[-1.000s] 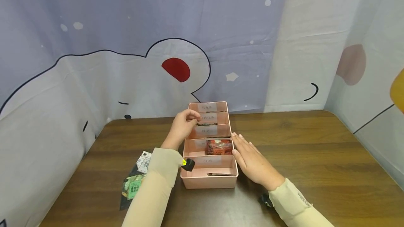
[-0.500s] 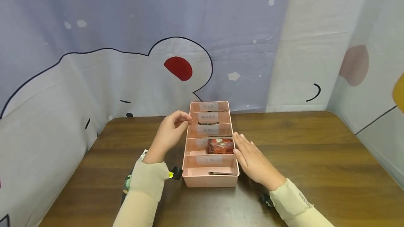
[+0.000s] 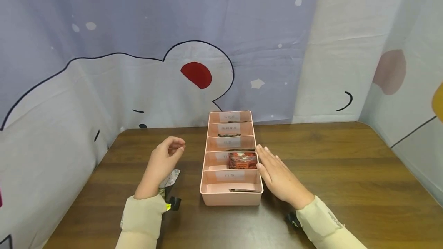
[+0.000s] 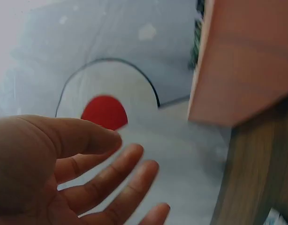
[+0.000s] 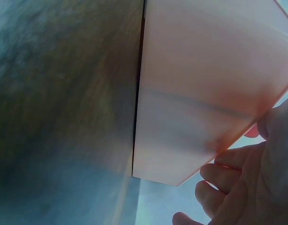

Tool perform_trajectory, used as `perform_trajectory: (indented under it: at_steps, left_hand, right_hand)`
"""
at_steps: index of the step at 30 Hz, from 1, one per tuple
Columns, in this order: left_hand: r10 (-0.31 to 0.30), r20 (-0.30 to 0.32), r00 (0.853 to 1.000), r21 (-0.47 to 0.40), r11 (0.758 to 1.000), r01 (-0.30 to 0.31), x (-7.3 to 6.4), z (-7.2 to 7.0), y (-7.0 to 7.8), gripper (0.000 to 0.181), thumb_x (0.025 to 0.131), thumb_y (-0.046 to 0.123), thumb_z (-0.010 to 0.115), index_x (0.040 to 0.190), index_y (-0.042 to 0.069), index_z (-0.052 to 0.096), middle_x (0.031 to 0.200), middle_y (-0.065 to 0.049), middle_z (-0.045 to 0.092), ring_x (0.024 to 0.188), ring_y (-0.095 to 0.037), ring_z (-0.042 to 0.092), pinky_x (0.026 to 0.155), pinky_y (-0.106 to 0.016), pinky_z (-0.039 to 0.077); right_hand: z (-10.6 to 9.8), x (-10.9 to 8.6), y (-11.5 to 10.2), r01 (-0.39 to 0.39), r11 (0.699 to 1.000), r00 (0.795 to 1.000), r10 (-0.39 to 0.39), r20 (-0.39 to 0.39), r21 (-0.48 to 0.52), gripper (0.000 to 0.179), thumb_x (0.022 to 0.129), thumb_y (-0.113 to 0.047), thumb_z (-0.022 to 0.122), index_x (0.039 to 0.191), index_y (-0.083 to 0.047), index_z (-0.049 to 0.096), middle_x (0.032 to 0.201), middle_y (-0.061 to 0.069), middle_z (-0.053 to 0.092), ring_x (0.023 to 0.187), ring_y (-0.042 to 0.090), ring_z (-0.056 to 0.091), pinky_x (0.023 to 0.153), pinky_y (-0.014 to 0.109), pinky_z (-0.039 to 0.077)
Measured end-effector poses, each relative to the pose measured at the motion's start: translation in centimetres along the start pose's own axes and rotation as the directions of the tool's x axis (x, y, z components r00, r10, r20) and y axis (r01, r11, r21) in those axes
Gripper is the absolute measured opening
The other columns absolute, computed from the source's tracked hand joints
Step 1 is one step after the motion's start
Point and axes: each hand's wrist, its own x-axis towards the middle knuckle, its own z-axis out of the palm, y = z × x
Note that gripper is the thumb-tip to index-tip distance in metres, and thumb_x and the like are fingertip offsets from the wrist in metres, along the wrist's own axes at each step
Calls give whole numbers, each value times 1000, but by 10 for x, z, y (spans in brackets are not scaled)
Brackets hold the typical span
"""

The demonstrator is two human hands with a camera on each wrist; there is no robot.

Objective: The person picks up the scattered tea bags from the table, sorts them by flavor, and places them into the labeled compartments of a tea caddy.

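A long pink divided box (image 3: pixel 230 200) stands on the table, its compartments carrying white paper labels. My left hand (image 3: pixel 162 164) hovers left of it with loosely curved fingers and nothing in them; the left wrist view shows the fingers (image 4: pixel 127 187) spread apart. Straight fingers of my right hand (image 3: pixel 280 178) touch the box's right side, up at the rim in the right wrist view. A red packet (image 3: pixel 242 160) lies in the second compartment from the front. Under my left wrist, a pale patterned packet (image 3: pixel 171 178) is partly hidden.
Thin packet edges show in other compartments, including a dark packet (image 3: pixel 245 190) in the front one and a green packet (image 3: pixel 229 135) further back. Behind the wooden table (image 3: pixel 332 156) hangs a printed curtain (image 3: pixel 263 49).
My left hand has moved away from the box, left and toward me, over the loose packets, which it now partly covers. The right hand has stayed at the box's side.
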Motion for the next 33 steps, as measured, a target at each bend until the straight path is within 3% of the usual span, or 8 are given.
perform_trajectory:
  at_steps: [5, 11, 14, 18, 21, 29, 33]
  left_hand:
    - [-85, 11, 996, 102, 991, 83, -5, -11, -13, 28, 102, 12, 58, 127, -1, 60, 122, -21, 66, 116, -40, 62, 98, -56, 50]
    - [-182, 59, 981, 190, 967, 168, -8, -19, -24, 37, 100, 14, 62, 130, -7, 58, 122, -26, 64, 114, -42, 60, 93, -55, 51]
    - [-235, 101, 967, 242, 948, 205, -7, -21, -29, 44, 99, 16, 64, 132, -11, 55, 127, -30, 61, 117, -46, 58, 94, -57, 51]
    - [-310, 162, 937, 304, 919, 251, -7, -25, -39, 52, 98, 18, 66, 135, -14, 51, 132, -34, 56, 122, -50, 55, 96, -59, 49]
    - [-350, 175, 920, 337, 900, 278, -7, -26, -46, 54, 97, 19, 67, 134, -16, 50, 132, -36, 55, 121, -51, 55, 95, -60, 50]
    - [-425, 180, 887, 416, 850, 323, -4, -24, -63, 58, 92, 23, 73, 127, -19, 53, 128, -37, 57, 116, -51, 57, 96, -60, 49]
    - [-411, 189, 892, 430, 851, 301, -2, -22, -66, 61, 89, 22, 76, 125, -21, 53, 126, -38, 57, 116, -51, 57, 97, -59, 48]
  right_hand:
    - [1, 0, 0, 0, 1000, 1000, 0, 4, -1, 56, 112, -31, 35, 158, 0, 29, 164, 13, 28, 151, 35, 24, 120, 58, 24]
    - [0, 0, 0, -6, 1000, 1000, 6, 11, -4, 56, 112, -32, 34, 159, -1, 28, 164, 14, 28, 152, 34, 23, 120, 58, 24]
    - [0, 1, 0, -9, 1000, 1000, 9, 16, -6, 57, 112, -33, 34, 159, -2, 27, 165, 13, 28, 152, 32, 21, 120, 57, 23]
    - [0, 1, 0, -8, 1000, 1000, 8, 19, -11, 57, 112, -34, 34, 159, -2, 27, 165, 13, 27, 152, 32, 22, 120, 57, 24]
    - [0, 0, 1, -4, 1000, 1000, 4, 17, -15, 57, 112, -33, 34, 159, -2, 27, 165, 14, 28, 152, 33, 22, 120, 57, 24]
    - [2, 1, 3, 6, 1000, 1000, -5, 18, -20, 57, 112, -35, 34, 160, -3, 27, 165, 13, 27, 153, 32, 21, 120, 57, 24]
    - [2, 2, 3, 7, 1000, 1000, -6, 17, -25, 57, 112, -34, 34, 159, -3, 27, 165, 13, 27, 152, 32, 22, 120, 57, 24]
